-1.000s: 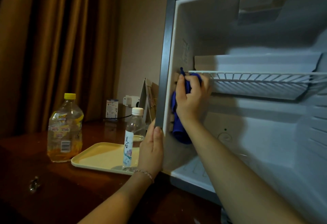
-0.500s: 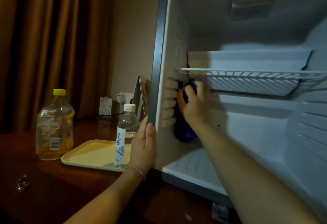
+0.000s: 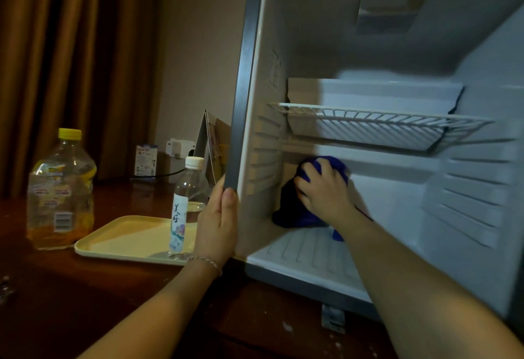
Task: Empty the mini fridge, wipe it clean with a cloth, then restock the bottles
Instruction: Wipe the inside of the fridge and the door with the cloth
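The open mini fridge (image 3: 377,32) fills the right half of the frame, its white interior bare apart from a wire shelf (image 3: 377,123) across the middle. Below that shelf, at the centre of the frame, the right hand (image 3: 323,191) has its fingers curled over a bunched dark blue cloth (image 3: 295,214) and presses it into the lower left corner of the interior — against the left wall just above the ribbed floor. The left hand (image 3: 218,222) holds the fridge's left front edge, thumb lying up along the grey frame and fingers wrapped behind it; a thin bracelet (image 3: 207,261) circles that wrist.

To the left, on the dark wooden table (image 3: 56,302), a pale yellow tray (image 3: 124,241) carries a slim, clear water bottle (image 3: 185,205) with a white cap, standing upright at the tray's right end, just beside the left hand. Left of the tray and off it stands a larger bottle (image 3: 61,188) with a yellow cap — amber liquid only in its bottom part. Brown curtains (image 3: 76,61) hang in the upper left, and a folded card (image 3: 211,149) stands behind the water bottle.
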`<state>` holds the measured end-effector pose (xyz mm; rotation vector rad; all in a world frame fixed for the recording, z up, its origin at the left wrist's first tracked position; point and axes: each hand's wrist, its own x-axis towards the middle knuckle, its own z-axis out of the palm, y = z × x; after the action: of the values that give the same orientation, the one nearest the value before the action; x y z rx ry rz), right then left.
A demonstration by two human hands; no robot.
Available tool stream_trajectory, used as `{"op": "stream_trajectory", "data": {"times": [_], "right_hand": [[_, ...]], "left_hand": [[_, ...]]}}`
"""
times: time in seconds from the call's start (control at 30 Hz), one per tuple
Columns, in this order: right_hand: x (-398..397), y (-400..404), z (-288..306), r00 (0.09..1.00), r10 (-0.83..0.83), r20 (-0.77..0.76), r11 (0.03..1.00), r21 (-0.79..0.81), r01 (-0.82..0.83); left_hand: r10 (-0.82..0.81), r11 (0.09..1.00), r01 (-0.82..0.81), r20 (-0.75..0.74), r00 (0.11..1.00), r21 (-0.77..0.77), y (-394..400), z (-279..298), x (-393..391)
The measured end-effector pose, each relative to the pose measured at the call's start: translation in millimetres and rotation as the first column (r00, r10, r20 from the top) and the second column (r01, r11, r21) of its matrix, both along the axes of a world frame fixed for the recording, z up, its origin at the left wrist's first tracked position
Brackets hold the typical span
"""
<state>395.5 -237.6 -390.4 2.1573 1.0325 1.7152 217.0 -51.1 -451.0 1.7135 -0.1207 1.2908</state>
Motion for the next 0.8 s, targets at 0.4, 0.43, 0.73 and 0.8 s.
{"op": "stream_trajectory", "data": {"times": [0.4,0.43,0.73,0.8], "right_hand": [[-16.7,-88.1,-26.4,0.933,-0.289,-0.215,0.698,0.62,0.358],[-16.9,-88.4,-25.0,0.933,-0.28,-0.227,0.679,0.64,0.36],[-17.5,-57.4,-5.7,0.978,-0.157,-0.135,0.702,0.681,0.207],[-22.2,-35.8,1.7,0.997,-0.079,-0.001,0.808,0.586,0.064]], "left_hand": [[0.014,0.999,-0.013,-0.036,0.999,0.042,-0.9,0.0,-4.9],[0.02,0.999,-0.019,-0.032,0.999,0.043,-0.7,-0.1,-4.9],[0.038,0.999,-0.038,0.007,0.999,0.02,-0.3,-0.3,-0.5],[0.033,0.999,-0.033,0.008,0.999,0.012,1.1,-0.6,0.6]]}}
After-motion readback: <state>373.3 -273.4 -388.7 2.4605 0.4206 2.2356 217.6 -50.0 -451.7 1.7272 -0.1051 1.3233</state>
